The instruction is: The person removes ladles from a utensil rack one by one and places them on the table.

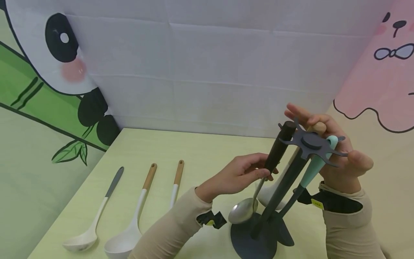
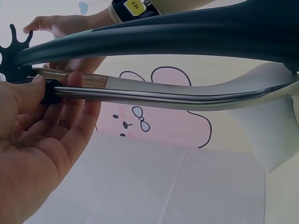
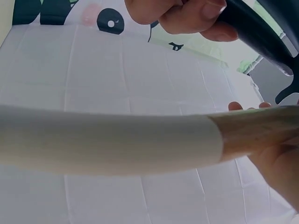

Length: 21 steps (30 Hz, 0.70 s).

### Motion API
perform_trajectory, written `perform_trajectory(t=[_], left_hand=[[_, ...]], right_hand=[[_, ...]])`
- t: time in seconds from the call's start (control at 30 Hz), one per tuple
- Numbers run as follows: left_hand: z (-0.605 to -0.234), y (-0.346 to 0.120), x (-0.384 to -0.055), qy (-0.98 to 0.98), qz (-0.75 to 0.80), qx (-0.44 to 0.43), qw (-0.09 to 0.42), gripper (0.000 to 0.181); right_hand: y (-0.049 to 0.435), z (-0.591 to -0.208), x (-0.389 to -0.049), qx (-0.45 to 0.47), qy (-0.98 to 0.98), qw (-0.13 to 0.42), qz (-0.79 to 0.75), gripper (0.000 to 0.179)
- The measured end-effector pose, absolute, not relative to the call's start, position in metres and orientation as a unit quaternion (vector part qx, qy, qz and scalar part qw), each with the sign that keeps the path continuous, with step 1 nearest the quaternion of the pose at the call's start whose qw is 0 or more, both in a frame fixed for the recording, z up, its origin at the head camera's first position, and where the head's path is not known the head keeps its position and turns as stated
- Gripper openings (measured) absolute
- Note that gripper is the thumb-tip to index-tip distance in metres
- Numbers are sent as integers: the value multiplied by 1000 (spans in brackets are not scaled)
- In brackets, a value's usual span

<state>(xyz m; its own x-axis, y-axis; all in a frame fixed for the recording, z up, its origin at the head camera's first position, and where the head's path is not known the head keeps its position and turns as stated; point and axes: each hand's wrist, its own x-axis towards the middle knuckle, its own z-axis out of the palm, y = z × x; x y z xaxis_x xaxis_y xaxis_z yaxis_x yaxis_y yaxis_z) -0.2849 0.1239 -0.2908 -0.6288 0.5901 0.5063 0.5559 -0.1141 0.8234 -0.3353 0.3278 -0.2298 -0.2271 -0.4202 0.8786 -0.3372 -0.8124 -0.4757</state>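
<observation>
A dark utensil stand (image 1: 253, 237) has a round base, a pole and a pronged top. My left hand (image 1: 237, 176) pinches the lower black handle of a metal spoon (image 1: 242, 211), whose handle end is against the prongs; whether it is hooked is unclear. Behind the top, my right hand (image 1: 339, 162) is spread with fingers and thumb apart, close against the prongs and handles. A dark utensil with a mint handle (image 1: 313, 169) hangs at the right. A white utensil with a wooden handle (image 2: 93, 80) hangs behind the pole, its broad white end visible in the left wrist view.
On the table (image 1: 207, 147), left of the stand, lie a white skimmer-like utensil with grey handle (image 1: 114, 181), a white ladle (image 1: 124, 239) and another wooden-handled utensil (image 1: 179, 172), partly hidden by my left sleeve. A white curtain (image 1: 207, 72) stands behind the table.
</observation>
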Motion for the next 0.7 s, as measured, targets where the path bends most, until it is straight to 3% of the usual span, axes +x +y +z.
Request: perform_trajectory(t=[0.7], left_hand=[[-284, 119, -288, 702, 566, 431, 4, 28]], right_hand=[[329, -231, -331, -591, 299, 38, -748, 56]])
